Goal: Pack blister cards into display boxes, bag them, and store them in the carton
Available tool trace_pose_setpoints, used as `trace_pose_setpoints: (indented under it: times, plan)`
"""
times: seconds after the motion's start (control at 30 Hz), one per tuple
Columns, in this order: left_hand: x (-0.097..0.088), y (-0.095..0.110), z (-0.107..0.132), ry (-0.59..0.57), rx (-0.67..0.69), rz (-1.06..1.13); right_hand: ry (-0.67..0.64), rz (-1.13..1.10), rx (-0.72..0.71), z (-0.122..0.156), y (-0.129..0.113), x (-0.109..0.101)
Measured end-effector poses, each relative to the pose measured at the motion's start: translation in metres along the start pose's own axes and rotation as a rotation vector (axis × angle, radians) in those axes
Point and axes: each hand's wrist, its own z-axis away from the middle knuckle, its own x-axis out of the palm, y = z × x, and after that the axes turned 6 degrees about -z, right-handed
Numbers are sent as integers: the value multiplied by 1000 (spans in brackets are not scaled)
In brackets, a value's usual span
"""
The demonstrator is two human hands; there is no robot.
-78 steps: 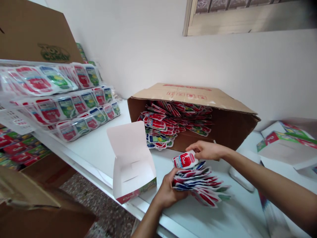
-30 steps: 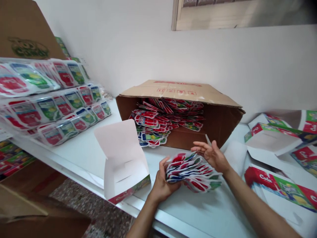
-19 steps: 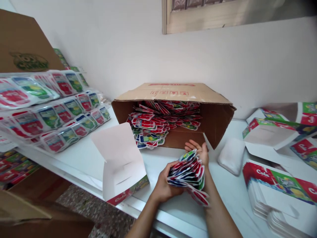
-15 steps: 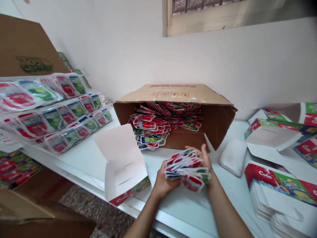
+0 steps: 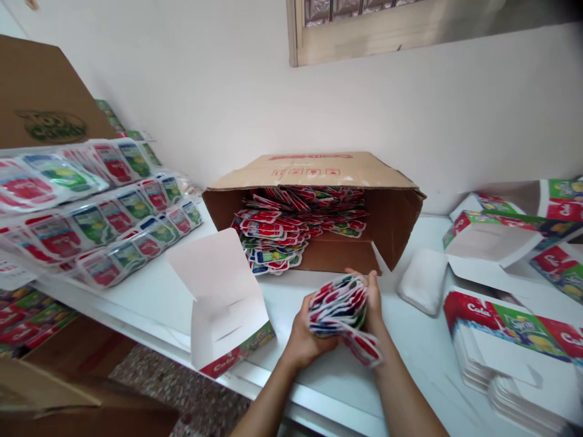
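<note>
A thick bundle of candy packets (image 5: 339, 306), red, green and white, is held between my two hands above the table. My left hand (image 5: 306, 337) grips its left side, and my right hand (image 5: 372, 303) closes on the right side. One or more packets stick out askew at the bundle's lower right. To the left stands an open white carton (image 5: 228, 309) with Cola and green print on its front. Behind my hands a brown cardboard box (image 5: 314, 173) lies on its side, mouth towards me, with many loose packets (image 5: 273, 233) heaped inside.
Clear bags of packets (image 5: 100, 224) are stacked at left, by a large brown carton (image 5: 50, 91). At right lie a white pad (image 5: 423, 282), flat printed cartons (image 5: 510, 358) and opened cartons (image 5: 496, 237). Below the table's front edge (image 5: 173, 349) sits another brown box (image 5: 86, 394).
The bundle has become more compact and upright between my hands, with packets jutting out at the lower right. The whole view has shifted slightly.
</note>
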Motion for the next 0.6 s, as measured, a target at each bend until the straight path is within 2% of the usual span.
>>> trace_pose_setpoints:
  times: [0.13,0.27,0.33,0.43,0.6]
  plan:
    - [0,2,-7,136,-22,88,-144,43,103,24,-12,-1]
    - [-1,4,-12,155,-26,87,-419,143,42,50,-20,-17]
    - [-3,5,-11,134,-25,105,-524,299,-8,55,-20,-25]
    - [-7,5,-10,57,-18,160,-564,535,-47,51,-18,-30]
    - [-17,4,-11,-115,0,206,-639,709,-65,31,-24,-26]
